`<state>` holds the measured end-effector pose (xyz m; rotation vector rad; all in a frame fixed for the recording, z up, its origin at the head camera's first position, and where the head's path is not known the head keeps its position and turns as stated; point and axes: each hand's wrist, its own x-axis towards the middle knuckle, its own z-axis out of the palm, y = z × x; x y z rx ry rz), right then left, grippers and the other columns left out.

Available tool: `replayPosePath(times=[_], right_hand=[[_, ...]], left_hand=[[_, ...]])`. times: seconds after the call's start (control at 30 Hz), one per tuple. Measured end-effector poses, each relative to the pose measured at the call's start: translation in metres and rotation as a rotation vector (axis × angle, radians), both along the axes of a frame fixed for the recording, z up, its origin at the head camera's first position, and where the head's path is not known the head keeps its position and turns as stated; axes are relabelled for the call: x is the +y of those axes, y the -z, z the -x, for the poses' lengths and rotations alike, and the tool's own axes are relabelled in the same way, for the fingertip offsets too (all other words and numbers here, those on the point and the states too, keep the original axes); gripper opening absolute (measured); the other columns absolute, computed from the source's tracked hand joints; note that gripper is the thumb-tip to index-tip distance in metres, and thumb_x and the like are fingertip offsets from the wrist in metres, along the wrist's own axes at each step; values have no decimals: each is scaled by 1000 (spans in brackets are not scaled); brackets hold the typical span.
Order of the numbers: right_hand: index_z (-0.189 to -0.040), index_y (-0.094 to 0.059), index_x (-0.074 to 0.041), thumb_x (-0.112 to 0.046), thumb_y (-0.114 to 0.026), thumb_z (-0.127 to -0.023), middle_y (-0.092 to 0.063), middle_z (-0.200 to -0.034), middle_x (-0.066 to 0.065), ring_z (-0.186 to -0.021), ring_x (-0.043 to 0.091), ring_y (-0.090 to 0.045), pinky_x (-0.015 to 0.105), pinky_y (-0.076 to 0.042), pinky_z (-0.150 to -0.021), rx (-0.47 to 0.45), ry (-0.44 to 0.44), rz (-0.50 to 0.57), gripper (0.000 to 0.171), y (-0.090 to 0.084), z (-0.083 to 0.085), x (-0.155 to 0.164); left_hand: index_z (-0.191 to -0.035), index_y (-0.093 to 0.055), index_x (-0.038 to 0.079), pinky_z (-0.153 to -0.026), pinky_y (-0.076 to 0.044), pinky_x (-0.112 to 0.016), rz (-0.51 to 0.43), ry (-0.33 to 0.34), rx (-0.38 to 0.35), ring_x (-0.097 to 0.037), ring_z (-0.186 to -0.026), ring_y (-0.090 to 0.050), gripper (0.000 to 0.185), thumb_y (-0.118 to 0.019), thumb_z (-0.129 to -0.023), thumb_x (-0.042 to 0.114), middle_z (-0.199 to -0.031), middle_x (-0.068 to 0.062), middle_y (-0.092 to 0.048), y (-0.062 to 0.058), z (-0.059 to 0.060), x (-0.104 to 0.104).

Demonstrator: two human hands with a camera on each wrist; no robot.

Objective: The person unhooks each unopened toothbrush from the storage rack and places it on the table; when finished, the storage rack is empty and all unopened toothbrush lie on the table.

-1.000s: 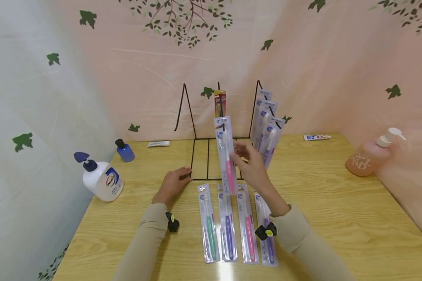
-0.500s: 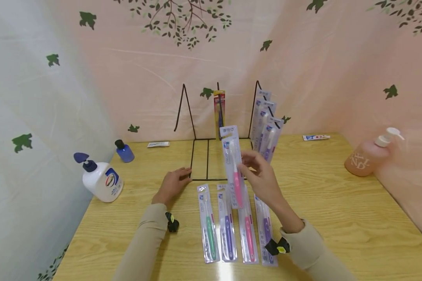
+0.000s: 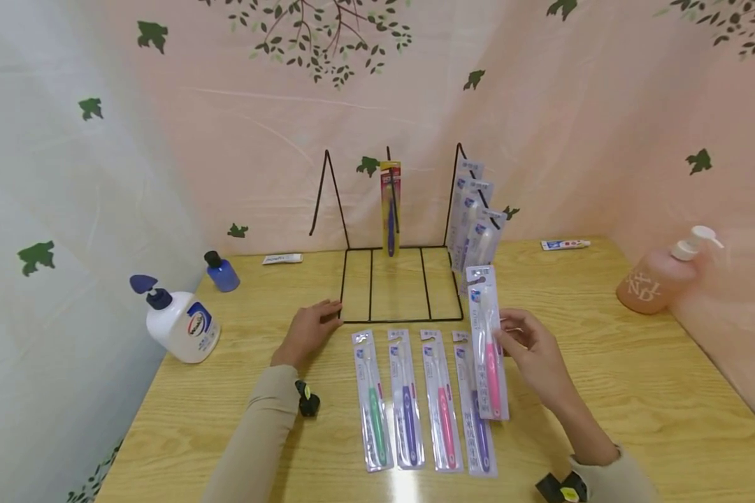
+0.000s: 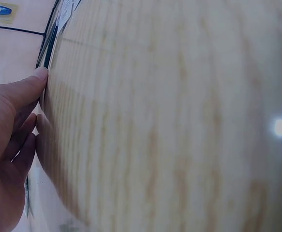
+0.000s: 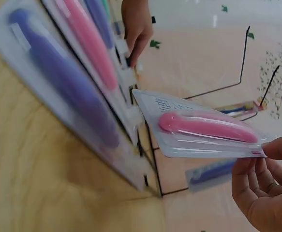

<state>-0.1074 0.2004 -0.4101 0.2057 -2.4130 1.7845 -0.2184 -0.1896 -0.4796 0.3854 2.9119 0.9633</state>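
Since the earlier frames, your right hand (image 3: 537,356) has carried the pink toothbrush pack (image 3: 489,342) down from in front of the wire rack (image 3: 403,283) to the lower right of centre in the head view. You pinch it by its right edge, thumb on top and fingers (image 5: 257,188) curled beneath, so the pack lies to the left of your fingers. Its long axis runs up and down the frame, nearly parallel to the row of four packs (image 3: 423,398) lying flat on the table (image 3: 635,391), and it overlaps the rightmost, purple one (image 3: 475,426). Bare table lies just right of that row, under your right hand, which is the nearer one. Your left hand (image 3: 307,332) has not shifted: it rests flat left of centre, fingers relaxed, fingertips (image 4: 38,76) at the rack's front left corner.
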Motion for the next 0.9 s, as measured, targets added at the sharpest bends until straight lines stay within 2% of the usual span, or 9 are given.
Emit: replayPosePath(times=[0.2,0.4,0.67,0.9], right_hand=[[-127,-50,0,-18,-55,-98,-55,-106,12,-83,1,-62,25,-58,-70,-112,37,-69,34,12,-9,24],[-130,-47,3,-17,-53,-99,-55,-110,20,-83,7,-61,24,-58,-70,-250,57,-145,38,25,-10,35],[-125,-49,7,-16,-55,-97,-60,-103,17,-86,16,-57,22,-50,-66,-342,29,-339,37,42,-4,43],[-126,-49,7,-15,-55,-96,-60,-96,13,-79,18,-57,26,-49,-61,-436,-10,-374,38,43,-5,44]], left_hand=[[-134,-56,9,-111,-36,-48,9,12,33,-31,-134,-44,44,-63,-93,23,-141,-10,-51,-1,-1,0],[-134,-57,9,-111,-36,-48,4,9,20,-31,-135,-43,44,-63,-93,23,-142,-11,-51,-2,-1,1],[-134,-57,9,-112,-36,-47,4,11,17,-30,-135,-43,43,-63,-94,23,-141,-10,-52,-2,-1,1],[-134,-57,9,-112,-35,-48,5,5,10,-30,-135,-43,43,-63,-94,23,-142,-10,-51,-3,-1,0]])
